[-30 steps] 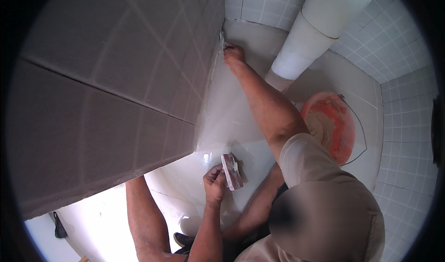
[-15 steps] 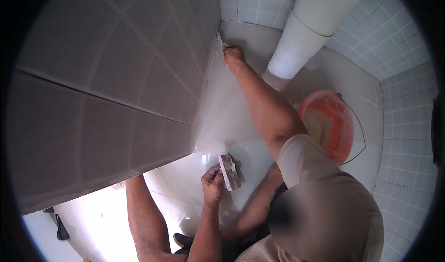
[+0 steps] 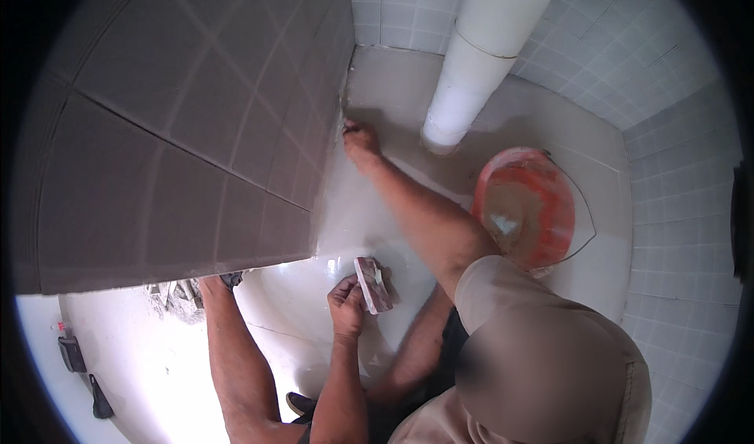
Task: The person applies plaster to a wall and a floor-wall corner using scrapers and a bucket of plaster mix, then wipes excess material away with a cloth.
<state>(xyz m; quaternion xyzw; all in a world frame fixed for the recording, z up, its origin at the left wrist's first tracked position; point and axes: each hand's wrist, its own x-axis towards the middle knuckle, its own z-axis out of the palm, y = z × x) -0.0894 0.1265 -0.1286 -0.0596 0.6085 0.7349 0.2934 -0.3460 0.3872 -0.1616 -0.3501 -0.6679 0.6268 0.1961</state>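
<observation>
Work at the foot of the dark grey tiled wall (image 3: 181, 161) looks under way rather than finished, judging by how things lie. The right hand (image 3: 361, 141) is at the left edge of the floor (image 3: 393, 75), just short of its far left corner, with fingers bunched narrow against the seam; whether they grip a tool cannot be told. The left hand (image 3: 345, 303) pinches a small pinkish-brown slab (image 3: 369, 291) by its left side, held over the near part of the floor, beyond the wall's near corner. A whitish smear (image 3: 380, 275) on that slab suggests material is left to use. Toward the floor's right edge, the red bucket (image 3: 561, 216) holds grey-brown paste (image 3: 514, 200), so the supply is not used up. How much of the seam is already filled is too small to tell, and the hand hides the spot it touches.
</observation>
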